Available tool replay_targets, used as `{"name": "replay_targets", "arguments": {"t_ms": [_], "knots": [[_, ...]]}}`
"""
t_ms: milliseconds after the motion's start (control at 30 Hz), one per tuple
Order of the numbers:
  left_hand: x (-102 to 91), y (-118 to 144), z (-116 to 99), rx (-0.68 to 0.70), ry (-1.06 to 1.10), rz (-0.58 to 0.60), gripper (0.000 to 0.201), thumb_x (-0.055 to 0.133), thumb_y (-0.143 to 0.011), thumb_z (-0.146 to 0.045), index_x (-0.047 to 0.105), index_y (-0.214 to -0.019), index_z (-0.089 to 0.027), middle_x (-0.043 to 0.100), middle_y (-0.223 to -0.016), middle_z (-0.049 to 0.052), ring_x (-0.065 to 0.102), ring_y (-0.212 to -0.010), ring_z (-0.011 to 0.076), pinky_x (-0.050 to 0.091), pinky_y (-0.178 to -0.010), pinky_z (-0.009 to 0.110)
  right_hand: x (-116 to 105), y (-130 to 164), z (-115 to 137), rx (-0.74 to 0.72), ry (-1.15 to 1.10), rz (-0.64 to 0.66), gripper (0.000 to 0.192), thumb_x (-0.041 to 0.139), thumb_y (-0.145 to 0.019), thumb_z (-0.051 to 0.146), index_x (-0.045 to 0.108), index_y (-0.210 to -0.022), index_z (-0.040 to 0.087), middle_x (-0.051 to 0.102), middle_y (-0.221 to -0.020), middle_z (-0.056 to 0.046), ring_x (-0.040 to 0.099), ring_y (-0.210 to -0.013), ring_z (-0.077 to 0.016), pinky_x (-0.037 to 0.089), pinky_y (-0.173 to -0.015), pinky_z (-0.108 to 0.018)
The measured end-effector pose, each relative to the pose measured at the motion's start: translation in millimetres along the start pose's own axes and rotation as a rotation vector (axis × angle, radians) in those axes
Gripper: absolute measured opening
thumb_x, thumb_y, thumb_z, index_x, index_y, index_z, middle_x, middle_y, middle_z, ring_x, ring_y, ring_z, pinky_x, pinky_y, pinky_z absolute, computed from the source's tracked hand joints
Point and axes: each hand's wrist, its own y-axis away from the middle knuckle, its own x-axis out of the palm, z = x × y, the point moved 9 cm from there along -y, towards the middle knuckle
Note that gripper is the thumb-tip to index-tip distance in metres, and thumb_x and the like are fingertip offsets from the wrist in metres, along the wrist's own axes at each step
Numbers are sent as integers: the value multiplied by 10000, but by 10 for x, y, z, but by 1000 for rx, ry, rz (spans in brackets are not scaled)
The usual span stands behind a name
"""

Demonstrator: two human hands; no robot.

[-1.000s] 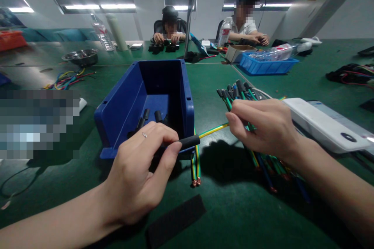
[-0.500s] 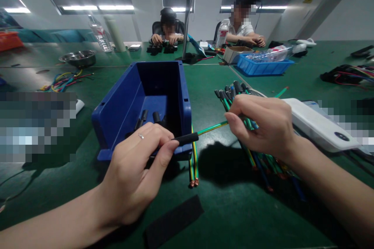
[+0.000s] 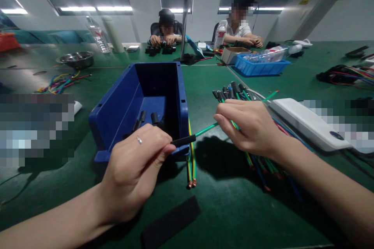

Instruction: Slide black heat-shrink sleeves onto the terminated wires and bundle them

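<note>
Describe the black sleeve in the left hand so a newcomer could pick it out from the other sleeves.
Start at the blue bin in the middle of the green table. At its near right corner the left hand pinches a black sleeve. Unlike the loose sleeves inside the bin, it sits on a green-yellow wire that the right hand holds.

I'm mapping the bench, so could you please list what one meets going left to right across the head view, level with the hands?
Left hand → black sleeve → green-yellow wire → right hand → white device.
</note>
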Motion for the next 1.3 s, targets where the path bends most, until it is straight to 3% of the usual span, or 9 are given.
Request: {"name": "replay_targets", "arguments": {"t_ms": [267, 500, 800, 1167, 1300], "knots": [[6, 10, -26, 17, 8, -10, 174, 455, -955, -89, 527, -846, -203, 580, -758, 12, 556, -725, 150, 445, -664, 299, -69, -8, 41, -37, 47, -34, 346, 451, -985, 289, 486, -653, 202, 484, -546, 20, 400, -512, -123, 265, -507, -272], [23, 12, 17, -28, 37, -5, 296, 336, -1006, -157, 413, -726, -212, 431, -675, -8, 448, -659, 157, 363, -622, 323, -189, 11, 63, -52, 15, -139, 352, 553, -959, 397, 536, -677, 187, 552, -572, 12, 464, -520, -112, 332, -516, -249], [-1, 34, 105, -171, 62, -25, 274, 320, -1021, -213, 436, -774, -214, 473, -726, 1, 464, -658, 139, 374, -583, 290, -221, -6, 94, -53, 9, -149, 299, 564, -955, 386, 568, -734, 185, 579, -608, 16, 507, -542, -107, 371, -536, -237], [-21, -8, 58, -88, -27, -9, 209, 392, -989, -140, 517, -832, -198, 505, -722, -6, 493, -639, 125, 401, -587, 268, -160, -3, 75, -10, -14, -95, 370, 520, -977, 344, 520, -642, 187, 515, -555, 29, 445, -488, -95, 298, -505, -245], [-34, -8, 77, -122, -14, -26, 208, 406, -986, -141, 512, -817, -203, 505, -712, -23, 510, -634, 111, 408, -590, 251, -162, 17, 50, 5, 9, -101, 374, 508, -981, 396, 547, -678, 181, 527, -561, 27, 477, -488, -99, 318, -508, -244]]}}
